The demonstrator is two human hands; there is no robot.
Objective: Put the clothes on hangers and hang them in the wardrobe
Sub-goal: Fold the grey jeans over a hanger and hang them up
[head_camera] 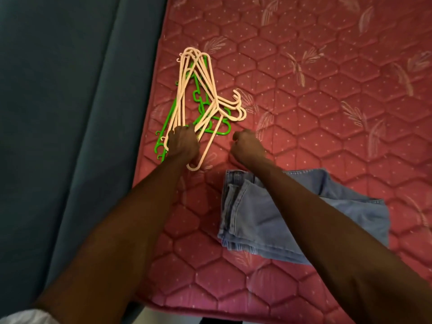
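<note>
Where the two arms reach out, a big pink mattress (pixel 304 113) fills most of the view. It has a stitched honeycomb pattern with pale leaves on it. Along its left side hangs a dark blue cloth (pixel 65 113) with long folds.

On the mattress, near its front edge, lies a pair of light blue jeans (pixel 252 220), folded up. The right arm crosses over part of them.

Further up, close to the left edge of the mattress, lies a pile of hangers. The pale pink hangers (pixel 187 90) lie on top, and the green hangers (pixel 201 106) poke out from under them. Their hooks point to the right.

The left hand (pixel 183 146) is on the near end of the pile, with its fingers curled round some of the pink hangers. The right hand (pixel 247 146) is just beside the pile, over the mattress and apart from the hangers. Its fingers are curled in, and I cannot tell if they pinch anything.
</note>
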